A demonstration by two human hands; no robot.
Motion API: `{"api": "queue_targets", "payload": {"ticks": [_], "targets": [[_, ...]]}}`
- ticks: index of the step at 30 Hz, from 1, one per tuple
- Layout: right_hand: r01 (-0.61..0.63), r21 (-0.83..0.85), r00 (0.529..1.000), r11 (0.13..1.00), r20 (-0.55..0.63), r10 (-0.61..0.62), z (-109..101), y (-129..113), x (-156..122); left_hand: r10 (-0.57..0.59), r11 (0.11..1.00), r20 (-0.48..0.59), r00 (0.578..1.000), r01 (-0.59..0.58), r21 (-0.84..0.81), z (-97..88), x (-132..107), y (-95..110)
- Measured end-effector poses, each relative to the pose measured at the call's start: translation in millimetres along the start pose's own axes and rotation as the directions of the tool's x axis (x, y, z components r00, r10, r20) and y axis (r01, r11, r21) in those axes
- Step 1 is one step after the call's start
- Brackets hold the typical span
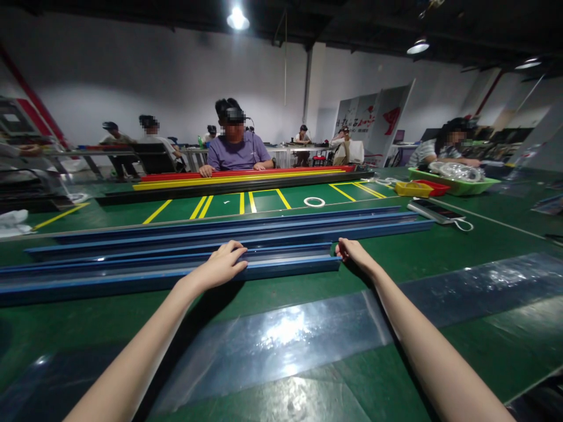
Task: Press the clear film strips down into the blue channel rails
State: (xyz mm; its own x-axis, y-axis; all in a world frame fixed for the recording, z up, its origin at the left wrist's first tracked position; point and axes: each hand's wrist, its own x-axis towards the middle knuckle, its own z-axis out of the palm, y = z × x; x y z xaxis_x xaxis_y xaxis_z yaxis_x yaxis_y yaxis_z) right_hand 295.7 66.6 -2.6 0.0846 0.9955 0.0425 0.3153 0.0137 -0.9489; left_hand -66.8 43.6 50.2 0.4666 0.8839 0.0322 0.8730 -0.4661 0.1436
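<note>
A long blue plastic channel [288,268] lies lengthwise on the green table in front of me. My left hand [226,264] is over its near part, fingers across the top edges and thumb at the front side, gripping it. At the channel's right end is my right hand [349,251], its fingers curled together close to the end. What those fingers hold, if anything, is hidden. Behind this piece, more blue channels [378,227] run side by side. Closer to me, a clear plastic strip [308,337] stretches across the table beneath my forearms.
Red, yellow and black strips [264,179] lie across the table before a seated person [240,146]. A white ring [314,202] rests among yellow tape lines. To the right are a phone-like device with a cable [435,211], a yellow tray [413,189] and a green basket [470,187].
</note>
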Motion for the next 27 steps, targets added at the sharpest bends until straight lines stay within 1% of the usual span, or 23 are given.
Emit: {"api": "queue_targets", "payload": {"ticks": [2,4,7,11,14,16,19,22,27], "targets": [[0.001,-0.043,0.999,0.999,0.047,0.001,-2,0,2,0.023,1.0,-0.088,0.996,-0.023,-0.004,2.8,1,11],[0.009,-0.032,0.998,0.999,0.069,-0.007,-2,0,2,0.043,0.999,-0.181,0.983,-0.04,0.021,6.6,1,23],[0.012,0.027,0.998,1.0,0.055,-0.013,-1,1,0,0.087,0.994,-0.299,0.95,-0.063,0.088,14.7,1,38],[0.018,0.079,0.998,0.997,0.065,-0.024,0,0,-7,0.188,0.973,-0.401,0.896,-0.113,0.203,30.4,-2,51],[0.047,0.064,0.995,0.997,0.081,-0.052,0,-5,-12,0.275,0.943,-0.436,0.857,-0.15,0.298,42.6,-5,56],[0.066,0.026,0.993,0.997,0.094,-0.068,0,-9,-15,0.303,0.93,-0.449,0.841,-0.158,0.331,48.1,-6,57],[0.099,-0.034,0.986,0.995,0.136,-0.093,0,-13,-18,0.305,0.929,-0.457,0.836,-0.155,0.336,51.3,-6,56],[0.131,-0.043,0.975,0.99,0.187,-0.121,1,-13,-20,0.307,0.928,-0.458,0.834,-0.155,0.339,51.9,-5,55],[0.157,-0.037,0.968,0.987,0.202,-0.146,0,-11,-20,0.32,0.919,-0.486,0.813,-0.141,0.369,54.1,-2,53]]}}
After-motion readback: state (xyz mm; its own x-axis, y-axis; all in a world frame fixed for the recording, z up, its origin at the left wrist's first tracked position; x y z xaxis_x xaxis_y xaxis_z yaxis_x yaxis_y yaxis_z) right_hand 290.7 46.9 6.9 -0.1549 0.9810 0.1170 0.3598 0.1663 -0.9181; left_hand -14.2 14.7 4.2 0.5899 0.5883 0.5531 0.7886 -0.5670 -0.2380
